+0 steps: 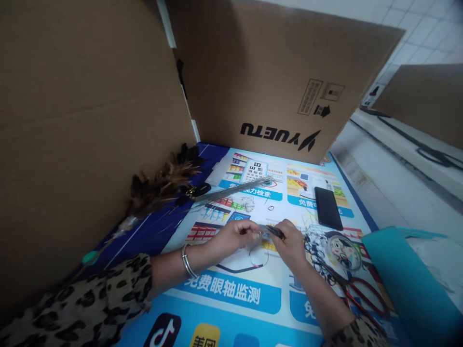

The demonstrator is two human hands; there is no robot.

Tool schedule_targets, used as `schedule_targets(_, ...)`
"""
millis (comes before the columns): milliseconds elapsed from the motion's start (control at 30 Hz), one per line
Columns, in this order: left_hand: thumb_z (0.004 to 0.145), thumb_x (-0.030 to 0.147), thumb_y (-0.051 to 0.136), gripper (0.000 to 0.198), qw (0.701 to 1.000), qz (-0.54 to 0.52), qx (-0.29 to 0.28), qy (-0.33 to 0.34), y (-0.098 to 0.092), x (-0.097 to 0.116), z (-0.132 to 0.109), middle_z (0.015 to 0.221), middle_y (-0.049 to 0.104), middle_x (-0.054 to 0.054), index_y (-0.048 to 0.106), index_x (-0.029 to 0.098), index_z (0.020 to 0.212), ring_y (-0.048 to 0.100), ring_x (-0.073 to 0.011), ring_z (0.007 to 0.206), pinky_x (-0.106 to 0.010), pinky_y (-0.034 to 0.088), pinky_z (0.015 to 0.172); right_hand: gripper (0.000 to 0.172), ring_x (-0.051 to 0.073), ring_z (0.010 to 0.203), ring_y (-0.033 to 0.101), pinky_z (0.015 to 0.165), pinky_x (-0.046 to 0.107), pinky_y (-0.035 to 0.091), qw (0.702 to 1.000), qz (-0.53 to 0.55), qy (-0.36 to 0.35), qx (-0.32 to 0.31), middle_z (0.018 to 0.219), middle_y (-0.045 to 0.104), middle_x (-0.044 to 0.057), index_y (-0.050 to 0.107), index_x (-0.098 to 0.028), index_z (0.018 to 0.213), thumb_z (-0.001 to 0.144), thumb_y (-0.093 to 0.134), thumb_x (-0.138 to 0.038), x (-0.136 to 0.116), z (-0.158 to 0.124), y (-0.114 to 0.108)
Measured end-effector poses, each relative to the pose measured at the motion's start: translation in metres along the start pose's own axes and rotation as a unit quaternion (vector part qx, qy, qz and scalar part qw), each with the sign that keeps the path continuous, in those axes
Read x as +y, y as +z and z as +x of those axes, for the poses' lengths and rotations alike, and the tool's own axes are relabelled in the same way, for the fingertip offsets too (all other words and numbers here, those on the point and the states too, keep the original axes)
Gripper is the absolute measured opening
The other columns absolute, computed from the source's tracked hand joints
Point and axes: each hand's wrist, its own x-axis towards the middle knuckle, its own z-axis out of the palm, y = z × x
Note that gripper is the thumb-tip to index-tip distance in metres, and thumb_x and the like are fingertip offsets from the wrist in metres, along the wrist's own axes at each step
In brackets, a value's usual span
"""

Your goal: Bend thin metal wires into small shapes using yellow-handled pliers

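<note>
My left hand (241, 236), a silver bangle at its wrist, is closed in a pinch over the middle of the printed mat (231, 292). A thin wire loop (267, 260) hangs just below its fingertips, with a small pinkish bit at its bottom. My right hand (292, 241) is closed around small dark pliers (275, 232). The tips of the pliers point left and meet the wire at my left fingers. What exactly the jaws grip is too small to make out. Beyond the hands lies a bundle of thin straight wires (235, 189).
A black phone (328, 208) lies at the right. Nearer are a clear tape roll (344, 251), black wire bits and red-handled scissors (365, 294), beside a teal box (408, 274). Brown feathers (162, 185) lie at the left. Cardboard panels (282, 62) stand behind and to the left.
</note>
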Motion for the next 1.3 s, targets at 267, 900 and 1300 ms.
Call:
schedule_targets(267,0.073,0.019,0.055,0.009,0.996,0.029,0.058,0.057,0.006,-0.007,0.001,0.06,0.047,0.004,0.057,0.013,0.079,0.041,-0.0064,0.055,-0.018,0.032,0.051,0.018,0.011,0.061,0.045,0.056,0.024,0.034,0.989,0.143,-0.012,-0.038,0.066,0.043,-0.001,0.055,-0.019,0.071,0.082,0.052,-0.033,-0.028,-0.002,0.001)
schedule_targets(900,0.08,0.035,0.05,0.02,0.998,0.01,-0.058,-0.021,0.004,0.006,-0.003,0.066,0.061,0.0,0.053,0.017,0.087,0.058,-0.0123,0.06,-0.02,0.043,0.05,0.018,0.01,0.057,0.042,0.052,0.022,0.032,0.987,0.146,0.03,-0.058,0.061,0.041,-0.003,0.051,-0.019,0.064,0.079,0.052,-0.028,-0.034,-0.001,0.0)
schedule_targets(1300,0.083,0.029,0.047,0.016,0.995,0.085,-0.039,0.031,0.0,0.007,-0.003,0.065,0.061,0.002,0.055,0.017,0.089,0.058,-0.0108,0.06,-0.02,0.042,0.058,0.007,0.012,0.061,0.047,0.056,0.023,0.036,0.99,0.116,-0.033,-0.072,0.063,0.046,-0.002,0.058,-0.019,0.071,0.074,0.053,-0.017,-0.04,-0.004,0.004)
